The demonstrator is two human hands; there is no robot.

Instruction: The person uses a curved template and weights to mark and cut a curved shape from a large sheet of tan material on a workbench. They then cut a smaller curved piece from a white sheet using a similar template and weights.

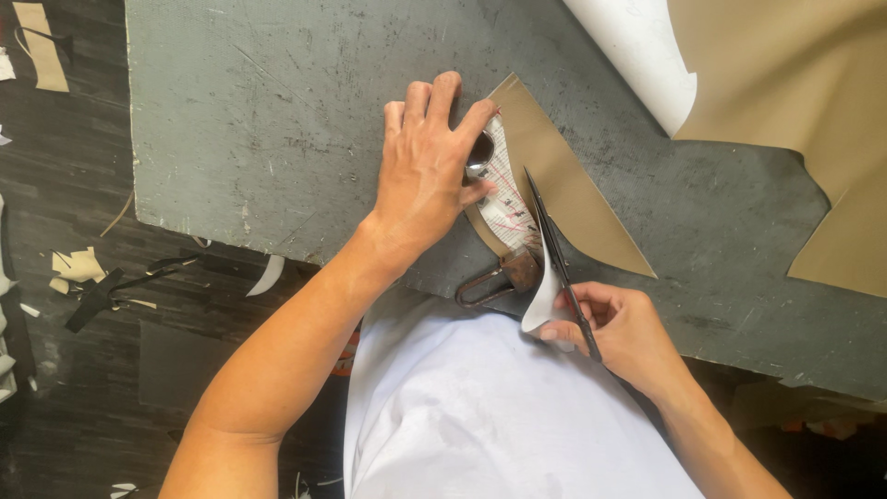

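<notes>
A tan sheet piece [564, 189], roughly triangular and with a white underside curling up at its near end, is laid flat on the grey work board [259, 120], close to the board's near edge. A white pattern template [511, 194] with red and black markings is set on the piece's left margin. The template is pressed down by the left hand [427, 171], whose fingers are spread flat over it, with the thumb beside a small round metal weight [479, 153]. A dark blade [554, 254] is laid along the template's right edge and is gripped at its lower end by the right hand [621, 331], which is closed around the handle just off the near end of the piece. A rusty loop-handled tool [504, 277] is seen between the two hands, at the board's edge. A larger tan sheet [795, 74] is spread at the far right, well apart. Offcuts [78, 268] are scattered on the dark floor to the left.
</notes>
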